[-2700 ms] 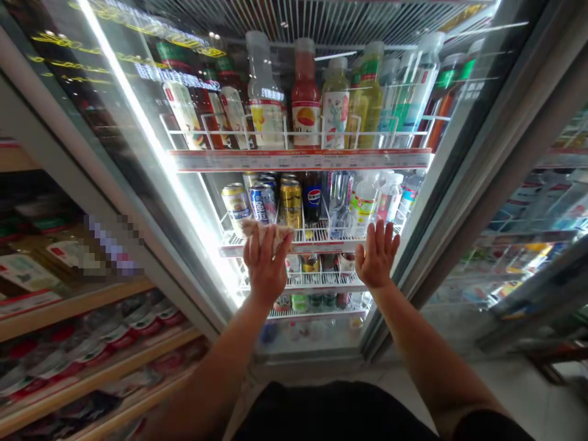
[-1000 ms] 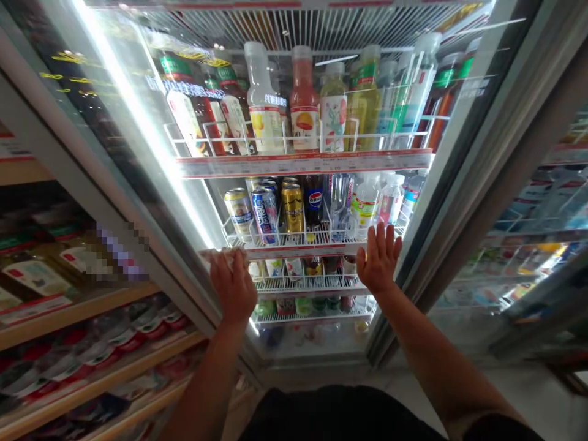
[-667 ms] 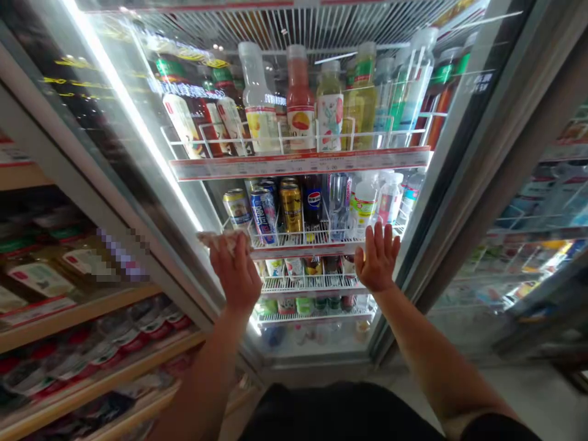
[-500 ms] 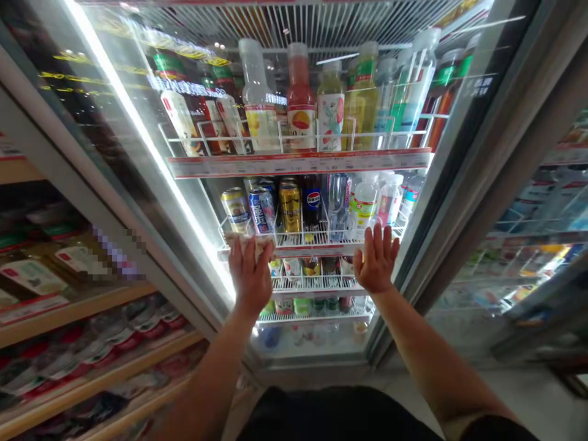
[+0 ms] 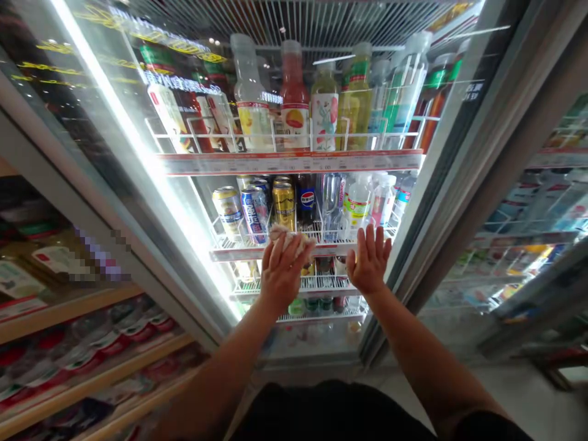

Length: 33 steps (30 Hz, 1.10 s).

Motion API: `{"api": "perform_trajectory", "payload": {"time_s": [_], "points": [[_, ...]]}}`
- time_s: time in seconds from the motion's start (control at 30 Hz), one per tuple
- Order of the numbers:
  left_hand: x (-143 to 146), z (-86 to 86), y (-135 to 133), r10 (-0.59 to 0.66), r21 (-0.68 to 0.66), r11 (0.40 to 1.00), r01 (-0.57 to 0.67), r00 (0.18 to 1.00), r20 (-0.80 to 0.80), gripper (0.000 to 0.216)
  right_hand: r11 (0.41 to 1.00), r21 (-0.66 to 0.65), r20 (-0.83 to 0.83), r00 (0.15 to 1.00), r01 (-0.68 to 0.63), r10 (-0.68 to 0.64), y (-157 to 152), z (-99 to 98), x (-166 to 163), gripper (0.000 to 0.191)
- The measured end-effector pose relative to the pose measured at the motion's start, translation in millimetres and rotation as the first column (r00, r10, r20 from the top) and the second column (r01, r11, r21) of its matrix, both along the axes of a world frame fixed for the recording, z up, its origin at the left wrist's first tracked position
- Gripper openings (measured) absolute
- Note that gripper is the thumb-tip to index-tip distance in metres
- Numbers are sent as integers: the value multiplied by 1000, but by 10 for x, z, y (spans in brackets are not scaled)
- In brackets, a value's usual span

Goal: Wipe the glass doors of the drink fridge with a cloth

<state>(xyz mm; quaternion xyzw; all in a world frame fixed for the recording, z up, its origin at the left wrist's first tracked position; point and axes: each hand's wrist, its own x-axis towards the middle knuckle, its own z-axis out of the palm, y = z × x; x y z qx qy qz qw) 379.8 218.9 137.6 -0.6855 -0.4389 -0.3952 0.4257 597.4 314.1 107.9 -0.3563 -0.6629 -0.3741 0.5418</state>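
Observation:
My left hand (image 5: 280, 275) presses a crumpled pale cloth (image 5: 291, 241) against the glass door (image 5: 316, 343) of a drinks fridge, its fingers over the cloth. Behind the glass near that hand are a gold can (image 5: 283, 205) and a blue-and-white can (image 5: 254, 211). My right hand (image 5: 370, 260) lies flat on the glass with its fingers stretched and holds nothing. A clear bottle with a yellow-green label (image 5: 357, 205) stands behind the glass just above it.
Inside the fridge, an upper shelf (image 5: 294, 163) carries several juice bottles. Metal door frames (image 5: 427, 233) run down both sides. Wooden shelves (image 5: 68, 315) with packaged goods stand at the left, and another glass-fronted cooler (image 5: 519, 233) is at the right.
My left hand has slid to the right across the glass with the cloth, closer to my right hand. My right hand stays flat on the glass. The view has shifted slightly.

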Motion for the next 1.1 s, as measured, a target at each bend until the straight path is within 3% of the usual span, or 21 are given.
{"api": "perform_trajectory", "payload": {"time_s": [0.1,0.17,0.23,0.33,0.4,0.47,0.6,0.67,0.83,0.9,1.03,1.1], "points": [[-86,467,81,4,98,995,-16,992,123,57,1000,11,-4,1000,-8,8,-1,0,2,73],[-111,619,101,-12,122,992,-9,985,171,56,1000,12,-5,1000,-6,6,0,-9,1,72],[-62,525,82,-20,114,994,1,986,167,55,1000,11,-6,1000,2,-1,2,-18,-1,72],[79,170,40,-25,36,999,23,998,61,51,1000,17,-2,1000,-6,6,2,-23,-5,73],[141,95,46,-27,-5,1000,27,1000,1,50,1000,19,-1,1000,-18,18,-1,-18,-6,72],[151,284,87,-21,36,999,21,1000,-4,51,999,18,-5,1000,-27,27,-5,-13,-6,72],[96,980,198,-32,177,984,17,996,82,55,1000,18,-14,1000,-20,21,-8,-7,-4,72],[109,1102,215,-38,173,985,17,992,119,56,999,21,-12,999,-33,34,-8,-7,-3,73],[271,689,176,-50,36,998,51,998,-39,52,998,6,-15,998,-57,57,-1,-24,-2,75],[298,686,177,-76,10,997,78,993,-92,51,999,-2,-21,998,-51,51,8,-43,0,76],[250,1209,217,-58,72,996,56,998,31,50,999,-25,-33,998,-45,44,32,-83,9,75],[221,1385,234,-23,111,994,12,995,97,47,998,-31,-33,998,-48,47,38,-93,11,75]]}}
